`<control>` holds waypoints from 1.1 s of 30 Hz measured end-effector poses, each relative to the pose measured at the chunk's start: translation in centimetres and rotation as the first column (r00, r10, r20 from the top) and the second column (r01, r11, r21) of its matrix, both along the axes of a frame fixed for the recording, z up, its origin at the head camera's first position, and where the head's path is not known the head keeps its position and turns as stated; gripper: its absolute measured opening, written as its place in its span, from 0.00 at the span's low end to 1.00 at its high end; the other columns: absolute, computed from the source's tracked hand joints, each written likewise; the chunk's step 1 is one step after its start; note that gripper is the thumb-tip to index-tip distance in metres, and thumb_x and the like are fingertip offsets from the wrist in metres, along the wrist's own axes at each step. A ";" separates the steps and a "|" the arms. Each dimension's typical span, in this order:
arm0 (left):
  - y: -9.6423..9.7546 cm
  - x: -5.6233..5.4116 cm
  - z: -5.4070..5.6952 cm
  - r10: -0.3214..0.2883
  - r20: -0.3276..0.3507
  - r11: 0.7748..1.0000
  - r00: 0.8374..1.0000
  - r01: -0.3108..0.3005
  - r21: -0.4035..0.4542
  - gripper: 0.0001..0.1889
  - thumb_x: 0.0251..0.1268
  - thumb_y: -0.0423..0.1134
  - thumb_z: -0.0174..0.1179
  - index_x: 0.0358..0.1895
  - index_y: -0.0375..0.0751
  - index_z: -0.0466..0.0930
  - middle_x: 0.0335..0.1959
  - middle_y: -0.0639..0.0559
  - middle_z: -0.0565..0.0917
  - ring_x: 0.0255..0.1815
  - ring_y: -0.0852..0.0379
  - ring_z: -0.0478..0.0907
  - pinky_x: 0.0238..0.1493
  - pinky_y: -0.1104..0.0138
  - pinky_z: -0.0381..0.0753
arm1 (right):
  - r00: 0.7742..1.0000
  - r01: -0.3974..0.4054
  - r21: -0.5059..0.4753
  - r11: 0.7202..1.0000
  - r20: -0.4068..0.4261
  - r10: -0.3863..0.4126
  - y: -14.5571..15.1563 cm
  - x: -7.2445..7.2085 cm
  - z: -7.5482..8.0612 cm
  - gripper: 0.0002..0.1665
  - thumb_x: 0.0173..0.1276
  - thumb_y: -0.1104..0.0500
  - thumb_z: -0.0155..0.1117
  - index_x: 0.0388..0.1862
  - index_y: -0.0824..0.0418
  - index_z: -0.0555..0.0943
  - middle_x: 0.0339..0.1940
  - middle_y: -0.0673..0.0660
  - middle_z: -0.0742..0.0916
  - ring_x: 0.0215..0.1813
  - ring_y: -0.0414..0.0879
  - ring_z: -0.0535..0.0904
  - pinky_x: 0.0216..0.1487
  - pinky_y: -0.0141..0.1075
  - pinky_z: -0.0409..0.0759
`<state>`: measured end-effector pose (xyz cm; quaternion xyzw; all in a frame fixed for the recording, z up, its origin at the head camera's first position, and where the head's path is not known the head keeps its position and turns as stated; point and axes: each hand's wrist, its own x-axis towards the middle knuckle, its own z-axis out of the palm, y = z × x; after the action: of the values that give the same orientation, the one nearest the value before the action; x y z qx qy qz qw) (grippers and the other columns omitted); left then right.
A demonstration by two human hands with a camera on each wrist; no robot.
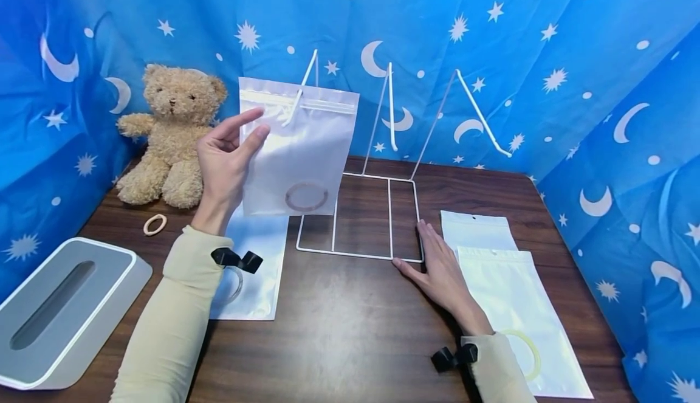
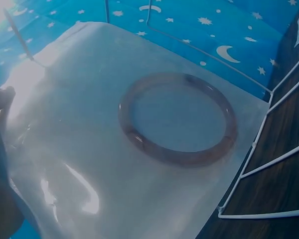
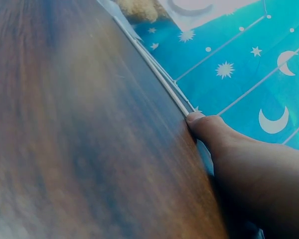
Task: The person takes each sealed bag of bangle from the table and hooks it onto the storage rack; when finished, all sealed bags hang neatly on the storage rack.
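A frosted zip bag (image 1: 295, 160) with a brownish bangle (image 2: 177, 159) inside hangs at the left hook (image 1: 293, 108) of a white wire rack (image 1: 390, 214). The hook's end shows in front of the bag's top. At the bag's left edge is my left hand (image 1: 224, 160), thumb and index finger extended in front of it with a small gap between the tips. My right hand (image 1: 440, 269) rests at the rack base's front right corner, fingers fairly straight along the side. Its thumb (image 3: 209, 128) lies against the front bar in the right wrist view.
Another bag (image 1: 254, 293) holding a ring lies beneath my left forearm. Two more bags, one with a yellowish ring (image 1: 533, 354), lie at right. A teddy bear (image 1: 172, 129), a wooden ring (image 1: 155, 225) and a tissue box (image 1: 109, 293) are at left.
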<state>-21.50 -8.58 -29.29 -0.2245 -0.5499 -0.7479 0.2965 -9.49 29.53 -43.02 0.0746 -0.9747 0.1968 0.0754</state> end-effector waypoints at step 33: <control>2.8 -4.1 2.1 -0.013 0.021 0.993 1.000 0.011 0.118 0.14 0.54 0.24 0.70 0.45 0.29 0.86 0.43 0.39 0.86 0.12 0.66 0.60 0.17 0.75 0.60 | 1.000 0.008 0.021 1.000 -0.010 -0.007 0.1 0.0 -0.2 0.60 0.62 0.25 0.57 0.80 0.60 0.51 0.78 0.61 0.59 0.78 0.56 0.51 0.71 0.58 0.53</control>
<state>-25.61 -5.75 -27.22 -0.2019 -0.5067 -0.7830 0.2989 -9.51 29.64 -43.24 0.0727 -0.9765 0.1861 0.0803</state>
